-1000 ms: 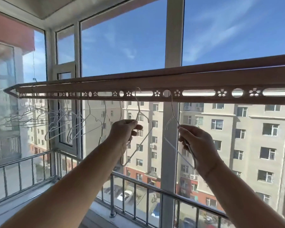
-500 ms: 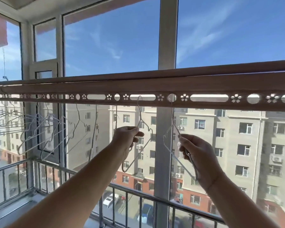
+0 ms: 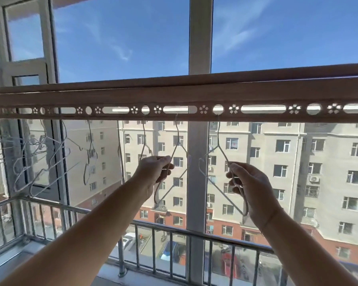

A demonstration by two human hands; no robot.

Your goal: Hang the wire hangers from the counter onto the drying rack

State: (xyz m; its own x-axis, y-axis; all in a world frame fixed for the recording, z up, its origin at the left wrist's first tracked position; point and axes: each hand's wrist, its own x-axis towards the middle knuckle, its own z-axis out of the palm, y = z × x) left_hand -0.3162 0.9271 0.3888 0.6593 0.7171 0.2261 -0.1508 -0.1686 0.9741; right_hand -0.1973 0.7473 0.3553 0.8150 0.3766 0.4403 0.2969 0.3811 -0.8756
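Wire hangers (image 3: pixel 175 153) in both hands' grip

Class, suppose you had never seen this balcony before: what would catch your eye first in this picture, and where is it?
First, the two bare arms reaching up mid-frame: the left hand and right hand each pinch a wire hanger, the left hanger and the right hanger, both hooked into the drying rack that spans the whole width. A tangle of hung hangers crowds its left end. Behind the glass, blue sky and apartment blocks.

Both forearms bare, thin bracelet (image 3: pixel 267 222) on right wrist.
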